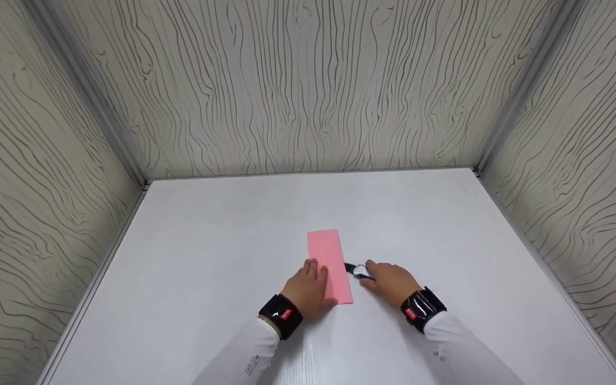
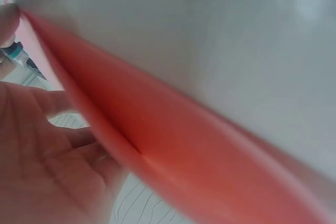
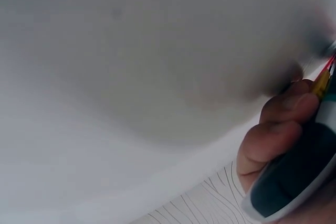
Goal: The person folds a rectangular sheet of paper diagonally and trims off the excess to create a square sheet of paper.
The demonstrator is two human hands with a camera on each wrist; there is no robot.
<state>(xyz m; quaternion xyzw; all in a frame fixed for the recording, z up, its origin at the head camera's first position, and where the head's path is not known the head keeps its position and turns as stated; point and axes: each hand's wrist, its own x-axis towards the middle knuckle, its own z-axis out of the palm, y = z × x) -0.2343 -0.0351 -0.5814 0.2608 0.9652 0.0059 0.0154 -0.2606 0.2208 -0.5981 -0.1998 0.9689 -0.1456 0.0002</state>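
A pink sheet of paper [image 1: 325,246], folded into a long narrow strip, lies on the white table. My left hand [image 1: 308,291] rests on its near left part, fingers spread over the paper and thumb by the near edge. In the left wrist view the paper's [image 2: 157,145] layers gape along one side. My right hand [image 1: 393,280] grips a plier-shaped tool [image 1: 355,270] with a silver curved part, its black head right at the paper's right edge. The right wrist view shows its dark green and white handle [image 3: 294,171] under curled fingers [image 3: 275,140].
The white table [image 1: 222,230] is bounded by patterned panels [image 1: 308,91] at the back and both sides. Grey metal posts [image 1: 99,107] stand at the back corners. Both wrists wear black bands [image 1: 281,315].
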